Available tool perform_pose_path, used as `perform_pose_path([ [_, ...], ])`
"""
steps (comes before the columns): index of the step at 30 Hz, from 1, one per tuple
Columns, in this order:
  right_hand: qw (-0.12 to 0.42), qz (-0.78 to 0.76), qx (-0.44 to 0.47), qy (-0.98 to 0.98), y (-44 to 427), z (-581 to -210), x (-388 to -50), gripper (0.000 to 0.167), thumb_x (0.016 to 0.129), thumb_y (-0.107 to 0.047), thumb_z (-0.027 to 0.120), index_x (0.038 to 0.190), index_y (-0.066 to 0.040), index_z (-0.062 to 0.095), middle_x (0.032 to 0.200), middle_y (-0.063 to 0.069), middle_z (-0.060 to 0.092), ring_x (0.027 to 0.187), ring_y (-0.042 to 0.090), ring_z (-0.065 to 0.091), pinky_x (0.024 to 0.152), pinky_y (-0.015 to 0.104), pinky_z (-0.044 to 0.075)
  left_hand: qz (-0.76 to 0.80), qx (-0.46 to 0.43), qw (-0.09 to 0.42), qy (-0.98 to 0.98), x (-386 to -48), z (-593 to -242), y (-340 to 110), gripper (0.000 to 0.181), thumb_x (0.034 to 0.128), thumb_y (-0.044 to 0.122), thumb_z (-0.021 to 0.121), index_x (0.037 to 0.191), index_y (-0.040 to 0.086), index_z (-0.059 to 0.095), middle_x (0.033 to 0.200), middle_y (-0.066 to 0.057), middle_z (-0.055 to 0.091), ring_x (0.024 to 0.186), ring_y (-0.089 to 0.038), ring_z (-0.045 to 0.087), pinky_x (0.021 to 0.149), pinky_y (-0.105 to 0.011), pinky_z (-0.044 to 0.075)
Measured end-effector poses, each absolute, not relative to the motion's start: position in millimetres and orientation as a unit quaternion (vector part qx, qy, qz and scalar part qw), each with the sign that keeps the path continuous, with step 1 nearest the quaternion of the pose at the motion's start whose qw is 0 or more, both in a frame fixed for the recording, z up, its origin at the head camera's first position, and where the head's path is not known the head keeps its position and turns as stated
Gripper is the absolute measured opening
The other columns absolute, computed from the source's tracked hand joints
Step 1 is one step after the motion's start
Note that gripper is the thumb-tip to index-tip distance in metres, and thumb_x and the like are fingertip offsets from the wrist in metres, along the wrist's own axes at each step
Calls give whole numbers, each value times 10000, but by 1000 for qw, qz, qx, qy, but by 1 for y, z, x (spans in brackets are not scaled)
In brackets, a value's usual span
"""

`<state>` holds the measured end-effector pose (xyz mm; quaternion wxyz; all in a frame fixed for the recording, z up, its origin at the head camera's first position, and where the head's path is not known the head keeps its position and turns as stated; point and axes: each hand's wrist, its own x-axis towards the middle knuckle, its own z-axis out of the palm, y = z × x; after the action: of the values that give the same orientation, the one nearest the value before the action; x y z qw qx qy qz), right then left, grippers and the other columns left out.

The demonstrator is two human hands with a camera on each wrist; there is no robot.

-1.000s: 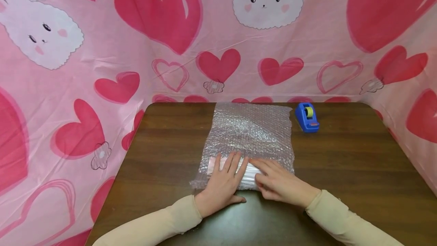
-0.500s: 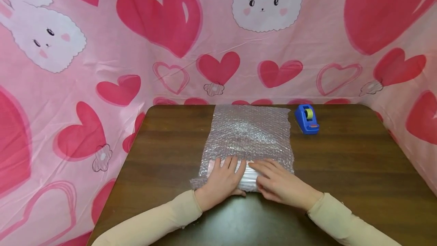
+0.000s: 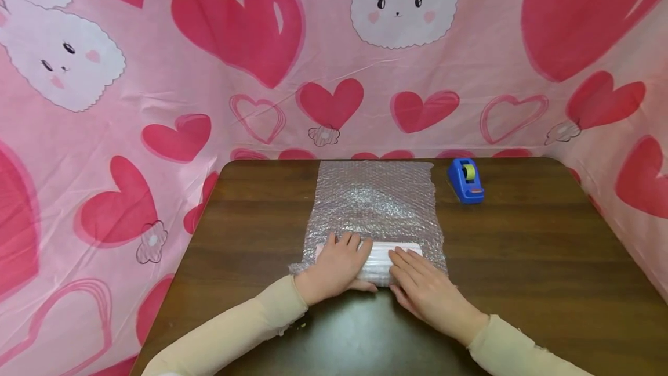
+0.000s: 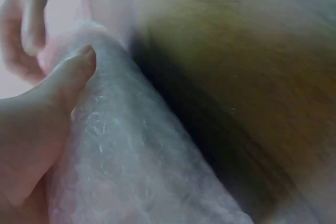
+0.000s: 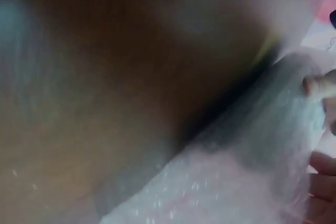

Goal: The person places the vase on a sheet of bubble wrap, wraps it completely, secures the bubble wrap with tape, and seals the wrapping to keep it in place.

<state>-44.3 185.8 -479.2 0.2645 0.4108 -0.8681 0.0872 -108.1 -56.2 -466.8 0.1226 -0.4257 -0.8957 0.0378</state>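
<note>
Both hands (image 3: pixel 339 264) (image 3: pixel 430 295) touch bubble wrap (image 3: pixel 373 199), tape dispenser (image 3: pixel 465 181) beside it.

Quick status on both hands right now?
Left hand: closed, holding the bubble-wrap roll, fingers over the top, thumb on the near side.
Right hand: closed, holding the same roll, fingers on top, thumb near side.

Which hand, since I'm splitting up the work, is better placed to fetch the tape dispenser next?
Probably the right hand: it is nearer the tape dispenser, which stands right of the bubble wrap. The left hand, farther off, could hold the bundle.
</note>
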Motion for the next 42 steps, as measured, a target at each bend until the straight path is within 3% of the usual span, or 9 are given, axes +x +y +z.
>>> perform_pose_path([
  [2, 243, 57, 408, -878, 185, -483, -43, 543, 1015, -363, 595, 1348, 65, 591, 1451, 263, 574, 1333, 382, 576, 1087, 522, 445, 24, -424, 109, -899, -110, -465, -57, 887, 801, 819, 631, 1303, 89, 591, 1131, -102, 675, 1052, -279, 653, 818, -479, 531],
  [6, 213, -43, 392, -894, 186, -488, -46, 973, 791, -408, 835, 1523, 74, 412, 1582, 280, 420, 1447, 400, 448, 1146, 582, 364, 12, -423, 94, -901, -114, -463, -58, 821, 836, 804, 617, 1250, 96, 608, 1093, -87, 687, 1021, -275, 674, 786, -466, 537],
  [14, 167, -76, 359, -915, 181, -483, -60, 1211, 709, -572, 900, 1566, 71, 335, 1575, 305, 411, 1452, 448, 424, 1141, 675, 326, 17, -433, 49, -900, -116, -459, -55, 806, 883, 770, 600, 1310, 86, 608, 1125, -95, 692, 1043, -268, 670, 838, -445, 546],
  [22, 174, -38, 357, -917, 173, -481, -74, 1046, 647, -470, 953, 1457, 7, 494, 1298, 217, 601, 1145, 388, 609, 945, 551, 503, 9, -434, 29, -900, -116, -457, -57, 870, 859, 791, 607, 1354, 76, 592, 1175, -92, 683, 1077, -258, 652, 843, -430, 523],
  [28, 154, -17, 364, -919, 173, -478, -79, 983, 645, -433, 932, 1417, 8, 514, 1253, 190, 608, 1100, 373, 614, 922, 540, 507, 2, -420, 40, -907, -115, -458, -58, 926, 834, 824, 593, 1382, 77, 586, 1208, -92, 689, 1105, -262, 662, 910, -484, 515],
  [31, 149, -13, 364, -919, 174, -478, -81, 991, 636, -441, 928, 1416, 6, 511, 1247, 186, 607, 1093, 371, 614, 906, 537, 511, 1, -408, 73, -910, -114, -463, -57, 1019, 793, 840, 616, 1453, 67, 548, 1286, -120, 671, 1168, -289, 645, 987, -559, 493],
  [36, 141, -10, 366, -920, 175, -476, -86, 994, 627, -441, 921, 1415, 11, 515, 1240, 179, 617, 1081, 362, 628, 861, 520, 530, 17, -381, 180, -907, -103, -463, -54, 1041, 733, 824, 672, 1458, 86, 555, 1347, -107, 639, 1242, -287, 587, 1058, -581, 439],
  [39, 124, 4, 368, -922, 176, -474, -92, 976, 639, -426, 922, 1403, 31, 525, 1231, 180, 634, 1075, 362, 640, 856, 523, 541, 51, -372, 235, -896, -90, -461, -50, 945, 789, 736, 707, 1429, 50, 594, 1372, -106, 640, 1274, -279, 563, 1089, -557, 416],
  [42, 96, 27, 367, -925, 176, -471, -98, 960, 656, -402, 927, 1403, 47, 525, 1234, 182, 647, 1089, 365, 647, 876, 540, 552, 92, -371, 255, -888, -78, -463, -47, 889, 859, 665, 705, 1440, 2, 584, 1447, -141, 607, 1340, -289, 536, 1128, -537, 391],
])
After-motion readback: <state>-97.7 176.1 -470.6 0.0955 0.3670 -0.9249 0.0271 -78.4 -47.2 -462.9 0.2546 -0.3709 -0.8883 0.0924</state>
